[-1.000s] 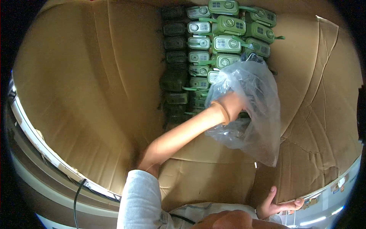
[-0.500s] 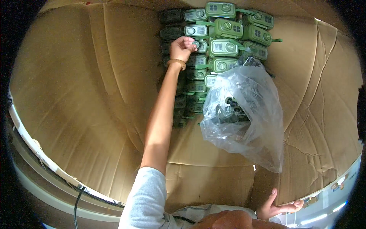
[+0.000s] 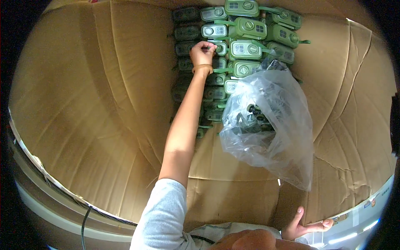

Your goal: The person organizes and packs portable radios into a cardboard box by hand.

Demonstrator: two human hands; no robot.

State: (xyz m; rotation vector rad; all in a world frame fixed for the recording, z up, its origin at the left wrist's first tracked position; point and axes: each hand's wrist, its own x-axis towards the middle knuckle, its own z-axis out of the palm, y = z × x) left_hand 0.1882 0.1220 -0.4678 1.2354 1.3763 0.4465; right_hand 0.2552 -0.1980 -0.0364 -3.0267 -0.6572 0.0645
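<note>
Far out in front, my left hand (image 3: 203,53) is closed in a pinch over the left end of a green box-shaped device (image 3: 221,49) with a round dial. The fingers cover whatever lies between them. Several similar devices, with dials, four-pane panels and green straps, stand packed in rows, among them a lighter green one (image 3: 246,49) to the right of this hand. At the lower right, my right hand (image 3: 306,225) rests by the near edge of the cardboard, thumb raised and fingers stretched out, holding nothing.
A clear plastic bag (image 3: 287,137) with small black round parts (image 3: 253,110) inside lies over the nearer right devices. Darker devices (image 3: 186,32) stand in shadow at the left. Tall cardboard walls (image 3: 75,104) surround everything. A black cable (image 3: 84,225) hangs at the lower left.
My left hand and forearm have shifted slightly right. A round dial-like piece seen at the fingertips before is now mostly hidden by the fingers. My right hand has barely moved.
</note>
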